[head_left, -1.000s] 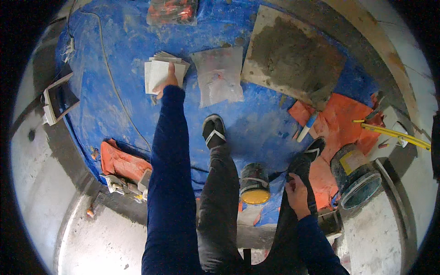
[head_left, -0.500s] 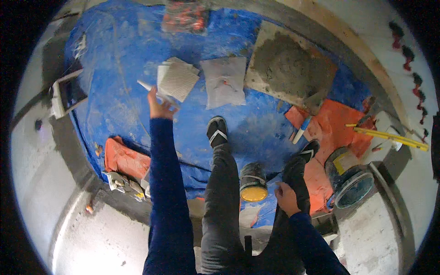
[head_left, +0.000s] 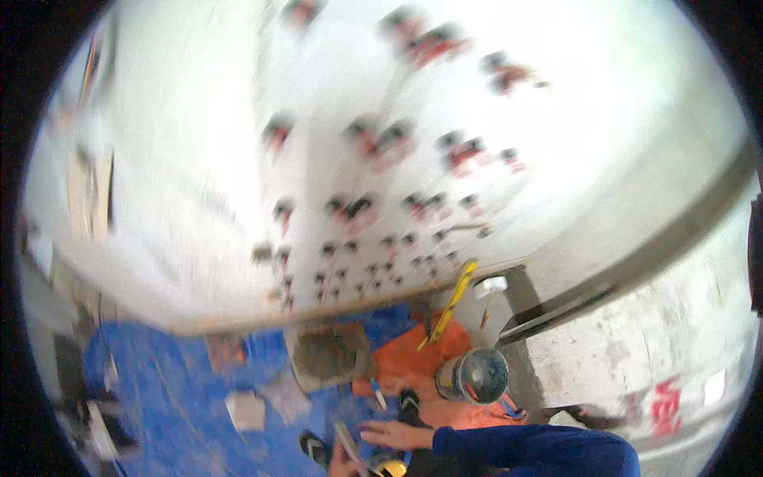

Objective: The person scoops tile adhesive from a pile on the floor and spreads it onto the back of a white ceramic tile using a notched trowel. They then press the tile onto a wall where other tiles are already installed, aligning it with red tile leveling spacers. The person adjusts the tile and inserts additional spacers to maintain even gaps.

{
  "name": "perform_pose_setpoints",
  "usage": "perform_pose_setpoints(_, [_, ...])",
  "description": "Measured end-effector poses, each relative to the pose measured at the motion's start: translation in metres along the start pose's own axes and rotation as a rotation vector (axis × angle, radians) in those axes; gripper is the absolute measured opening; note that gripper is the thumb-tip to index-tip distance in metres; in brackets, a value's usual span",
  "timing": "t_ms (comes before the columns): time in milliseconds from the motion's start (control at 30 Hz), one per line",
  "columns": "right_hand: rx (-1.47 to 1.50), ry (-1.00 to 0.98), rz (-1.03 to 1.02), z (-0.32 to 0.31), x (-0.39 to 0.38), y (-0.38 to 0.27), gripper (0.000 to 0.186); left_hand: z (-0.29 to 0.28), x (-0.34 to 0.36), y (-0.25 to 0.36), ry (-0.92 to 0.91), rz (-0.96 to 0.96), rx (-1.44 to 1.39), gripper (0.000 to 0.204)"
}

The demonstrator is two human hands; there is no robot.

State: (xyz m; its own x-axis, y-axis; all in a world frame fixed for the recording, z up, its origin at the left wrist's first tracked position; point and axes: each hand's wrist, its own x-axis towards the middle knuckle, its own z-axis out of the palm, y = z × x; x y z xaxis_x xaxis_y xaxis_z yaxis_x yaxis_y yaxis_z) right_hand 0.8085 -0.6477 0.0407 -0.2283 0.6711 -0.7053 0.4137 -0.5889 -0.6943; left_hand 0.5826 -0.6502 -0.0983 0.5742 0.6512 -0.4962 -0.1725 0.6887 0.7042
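Observation:
Low in the picture, my left hand is closed around a thin white tile, seen nearly edge-on. My right hand is just right of the tile, fingers stretched out and apart, palm side hidden. It appears to hold nothing; whether a fingertip touches the tile I cannot tell. A yellow-topped bucket shows just below my hands. Farther left on the blue sheet lie the stack of white tiles and a whitish plastic bag.
Ahead rises a white wall dotted with black-and-red clips, blurred. A yellow spirit level leans near its foot. A dark bucket stands on orange sheeting. A mortar-covered board and blue sheet cover the floor.
My view has swung up and right to the wall. My left hand has brought the tile from beside the stack toward my right hand, which has spread its fingers.

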Motion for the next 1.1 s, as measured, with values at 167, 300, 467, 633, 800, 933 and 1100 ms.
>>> perform_pose_setpoints(167, [0.052, 0.072, -0.141, -0.020, -0.079, -0.026, 0.070, 0.119, 0.006, 0.049, 0.098, 0.191, 0.234, 0.074])
perform_pose_setpoints(300, [0.249, 0.327, -0.351, -0.062, -0.116, -0.003, 0.056, 0.166, -0.009, 0.108, 0.154, 0.310, 0.343, 0.063])
perform_pose_setpoints(467, [0.044, 0.410, -0.359, -0.159, -0.137, 0.037, 0.052, 0.207, 0.006, 0.149, 0.316, 0.168, 0.646, 0.035])
perform_pose_setpoints(633, [0.067, 0.430, -0.469, -0.248, -0.176, 0.061, 0.051, 0.304, 0.026, 0.148, 0.316, 0.301, 0.617, 0.022])
perform_pose_setpoints(800, [0.064, 0.439, -0.438, -0.311, -0.208, 0.070, 0.041, 0.371, 0.038, 0.150, 0.301, 0.302, 0.503, 0.021])
perform_pose_setpoints(933, [0.023, 0.489, -0.429, -0.341, -0.222, 0.084, 0.037, 0.394, 0.056, 0.156, 0.292, 0.264, 0.566, 0.016])
perform_pose_setpoints(1100, [0.050, 0.585, -0.485, -0.363, -0.245, 0.091, 0.036, 0.420, 0.079, 0.165, 0.171, 0.188, 0.525, 0.018])
